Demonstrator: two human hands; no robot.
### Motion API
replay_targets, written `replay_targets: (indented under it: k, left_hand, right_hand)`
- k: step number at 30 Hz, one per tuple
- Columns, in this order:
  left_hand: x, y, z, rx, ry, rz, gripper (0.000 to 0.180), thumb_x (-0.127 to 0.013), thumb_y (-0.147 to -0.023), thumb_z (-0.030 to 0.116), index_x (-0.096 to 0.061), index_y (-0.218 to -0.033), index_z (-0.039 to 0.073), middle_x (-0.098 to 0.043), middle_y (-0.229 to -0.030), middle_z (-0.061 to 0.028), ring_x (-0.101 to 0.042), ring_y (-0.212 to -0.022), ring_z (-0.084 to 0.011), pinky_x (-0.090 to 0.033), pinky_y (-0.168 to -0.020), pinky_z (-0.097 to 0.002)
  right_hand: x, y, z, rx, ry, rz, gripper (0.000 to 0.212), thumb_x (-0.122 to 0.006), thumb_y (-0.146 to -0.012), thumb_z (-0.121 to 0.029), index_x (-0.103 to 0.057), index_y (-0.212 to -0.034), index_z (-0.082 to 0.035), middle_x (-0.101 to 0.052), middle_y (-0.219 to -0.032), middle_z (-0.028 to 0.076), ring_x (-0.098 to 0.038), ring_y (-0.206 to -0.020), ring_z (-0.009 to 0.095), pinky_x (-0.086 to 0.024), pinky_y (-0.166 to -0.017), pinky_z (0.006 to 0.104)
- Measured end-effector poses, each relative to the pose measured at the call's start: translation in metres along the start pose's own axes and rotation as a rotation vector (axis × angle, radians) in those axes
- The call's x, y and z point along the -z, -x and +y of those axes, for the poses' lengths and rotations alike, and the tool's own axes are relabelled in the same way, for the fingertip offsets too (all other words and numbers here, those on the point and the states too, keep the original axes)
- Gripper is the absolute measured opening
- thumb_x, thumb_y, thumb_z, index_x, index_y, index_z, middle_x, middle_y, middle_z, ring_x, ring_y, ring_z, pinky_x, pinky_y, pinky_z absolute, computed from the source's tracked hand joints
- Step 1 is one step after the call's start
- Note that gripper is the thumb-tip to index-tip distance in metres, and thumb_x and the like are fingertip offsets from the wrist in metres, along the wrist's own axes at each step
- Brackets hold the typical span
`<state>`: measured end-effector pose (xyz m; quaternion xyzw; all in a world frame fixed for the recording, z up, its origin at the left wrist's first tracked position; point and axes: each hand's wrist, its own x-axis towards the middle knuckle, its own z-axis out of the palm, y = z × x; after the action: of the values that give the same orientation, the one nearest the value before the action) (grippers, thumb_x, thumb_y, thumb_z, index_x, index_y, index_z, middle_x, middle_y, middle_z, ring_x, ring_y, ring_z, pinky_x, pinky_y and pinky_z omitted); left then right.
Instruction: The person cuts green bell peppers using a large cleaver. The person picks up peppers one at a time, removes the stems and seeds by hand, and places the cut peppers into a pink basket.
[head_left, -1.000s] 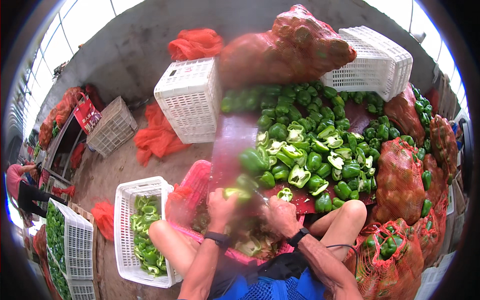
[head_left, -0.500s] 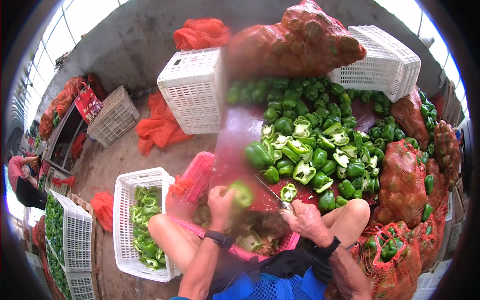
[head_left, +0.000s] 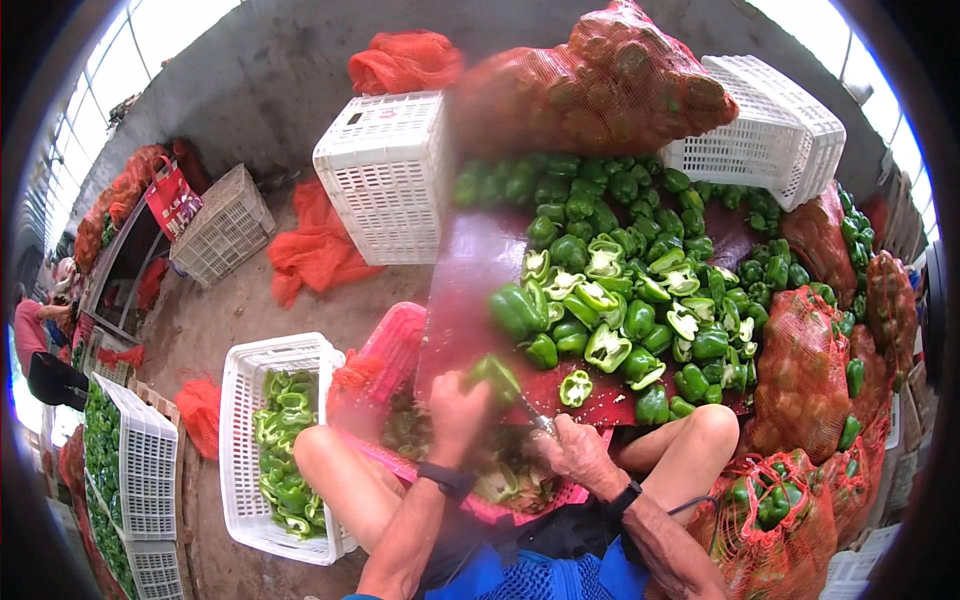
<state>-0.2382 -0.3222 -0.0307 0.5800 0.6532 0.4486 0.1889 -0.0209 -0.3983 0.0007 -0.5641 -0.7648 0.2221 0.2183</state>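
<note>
My left hand [head_left: 458, 412] is closed around a green bell pepper [head_left: 497, 379] above the near edge of the red tabletop [head_left: 470, 300]. A knife [head_left: 541, 421] is gripped in my right hand [head_left: 586, 456], its blade angled toward that pepper and close to it. Blur hides whether the blade touches. A small cut pepper piece [head_left: 576, 388] lies on the table just beyond the knife. Farther back is a heap of whole and halved green peppers [head_left: 640, 290]. Below my hands sits a pink basket [head_left: 402, 335] with pepper scraps inside.
A white crate [head_left: 232, 450] of cut peppers stands left of my knee. Red mesh sacks [head_left: 800, 370] of peppers crowd the right side. Another full sack [head_left: 610, 75] lies at the back beside white crates [head_left: 380, 180]. A person [head_left: 38, 340] is at the far left.
My right hand with the knife has moved left, toward the pepper. My left hand has shifted slightly right, and the pepper in it is tilted differently. The cut piece on the table stays put.
</note>
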Motion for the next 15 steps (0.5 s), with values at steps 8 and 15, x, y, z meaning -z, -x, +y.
replay_targets:
  k: [8, 15]
  left_hand:
    - [0.001, -0.012, -0.007, -0.104, -0.178, -0.029, 0.034, -0.075, -0.076, 0.026, -0.059, -0.087, -0.002, -0.060, -0.086, -0.0240, -0.059, -0.081, -0.0416, -0.050, -0.073, -0.0497]
    - [0.001, -0.014, 0.007, 0.031, -0.102, -0.092, 0.036, -0.079, -0.073, 0.026, -0.062, -0.087, -0.003, -0.062, -0.087, -0.0218, -0.061, -0.080, -0.0383, -0.050, -0.074, -0.0473]
  right_hand:
    - [-0.012, -0.012, -0.006, 0.143, -0.041, 0.016, 0.013, -0.062, -0.091, -0.019, -0.065, -0.097, -0.008, -0.055, -0.079, 0.018, -0.062, -0.061, 0.037, -0.050, -0.054, 0.0481]
    - [-0.050, -0.062, -0.019, -0.166, -0.183, 0.064, 0.031, -0.062, -0.094, -0.032, -0.056, -0.091, -0.001, -0.064, -0.073, 0.028, -0.064, -0.069, 0.049, -0.050, -0.061, 0.0574]
